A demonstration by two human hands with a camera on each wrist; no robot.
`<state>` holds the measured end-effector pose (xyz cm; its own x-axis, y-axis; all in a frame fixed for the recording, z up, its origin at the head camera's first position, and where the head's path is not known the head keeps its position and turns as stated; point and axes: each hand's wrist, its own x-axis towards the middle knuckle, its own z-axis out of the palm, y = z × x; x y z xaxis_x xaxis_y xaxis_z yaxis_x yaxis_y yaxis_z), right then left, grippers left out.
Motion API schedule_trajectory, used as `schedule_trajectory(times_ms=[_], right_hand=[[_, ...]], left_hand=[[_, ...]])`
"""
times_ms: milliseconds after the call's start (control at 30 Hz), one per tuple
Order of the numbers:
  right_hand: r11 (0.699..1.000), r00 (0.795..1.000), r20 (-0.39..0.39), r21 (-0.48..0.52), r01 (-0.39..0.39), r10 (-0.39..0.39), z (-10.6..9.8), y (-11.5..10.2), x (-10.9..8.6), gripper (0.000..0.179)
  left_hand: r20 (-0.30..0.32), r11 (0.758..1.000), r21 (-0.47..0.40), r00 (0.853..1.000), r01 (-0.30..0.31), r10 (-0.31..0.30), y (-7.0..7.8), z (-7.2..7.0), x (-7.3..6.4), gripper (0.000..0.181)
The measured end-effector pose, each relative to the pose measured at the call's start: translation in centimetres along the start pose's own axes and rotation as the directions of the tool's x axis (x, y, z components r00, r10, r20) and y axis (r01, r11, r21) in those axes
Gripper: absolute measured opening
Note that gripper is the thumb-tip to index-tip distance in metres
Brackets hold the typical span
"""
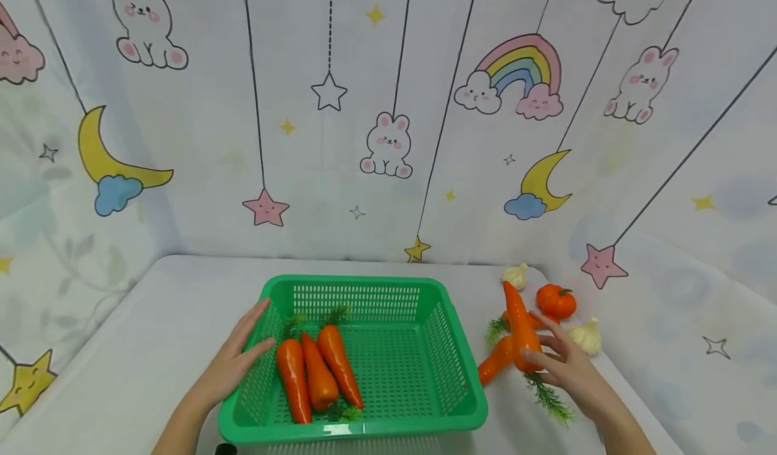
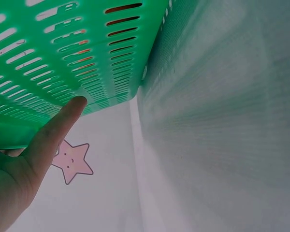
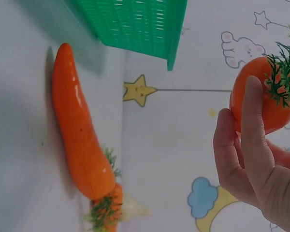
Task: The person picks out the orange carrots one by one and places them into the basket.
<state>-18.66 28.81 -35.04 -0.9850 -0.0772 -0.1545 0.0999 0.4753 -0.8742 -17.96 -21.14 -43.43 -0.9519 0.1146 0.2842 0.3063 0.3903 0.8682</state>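
gripping a glossy orange carrot [image 1: 521,327] near its leafy green top with curled fingers, the right hand [image 1: 566,362] holds it right of the slotted green plastic basket [image 1: 413,427]; the left hand [image 1: 233,358], fingers straight, touches the basket's left side.

Your head view: high, facing forward and down. Your wrist views: low, facing the backdrop [image 1: 206,199]; left tight at the basket's [image 1: 413,427] nine o'clock, right farther off three. All share the basket.
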Motion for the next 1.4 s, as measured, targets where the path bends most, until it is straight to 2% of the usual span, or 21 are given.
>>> schedule_trajectory(times_ms=[133, 400, 700, 1000, 1200, 1400], right_hand=[[0.998, 0.997, 0.019, -0.002, 0.07, -0.07, 0.8, -1.5, 0.4, 0.068], [0.992, 0.987, 0.092, 0.021, 0.127, -0.129, 2.6, -3.6, 1.6, 0.069], [0.977, 0.962, 0.182, 0.095, 0.191, -0.206, 5.0, -5.2, 2.7, 0.066], [0.975, 0.949, 0.233, 0.121, 0.187, -0.211, 7.4, -6.5, 3.4, 0.066], [0.966, 0.928, 0.283, 0.161, 0.201, -0.241, 9.7, -6.5, 3.3, 0.066], [0.961, 0.931, 0.275, 0.2, 0.189, -0.24, 11.6, -6.0, 3.4, 0.065]], left_hand=[[-0.003, 1.0, 0.003, 1.0, -0.005, 0.005, -0.1, 0.0, 0.1, 0.063], [-0.008, 1.0, -0.012, 1.0, 0.003, -0.003, -0.1, 0.2, 0.1, 0.064], [-0.003, 1.0, -0.023, 1.0, 0.003, -0.003, 0.1, 0.2, 0.2, 0.063], [0.001, 1.0, -0.024, 1.0, 0.008, -0.008, 0.6, -0.2, 0.2, 0.062], [-0.002, 1.0, -0.026, 1.0, 0.007, -0.007, 0.7, -0.2, 0.1, 0.063], [0.002, 1.0, -0.014, 1.0, 0.006, -0.006, 0.4, -0.2, 0.2, 0.063]])
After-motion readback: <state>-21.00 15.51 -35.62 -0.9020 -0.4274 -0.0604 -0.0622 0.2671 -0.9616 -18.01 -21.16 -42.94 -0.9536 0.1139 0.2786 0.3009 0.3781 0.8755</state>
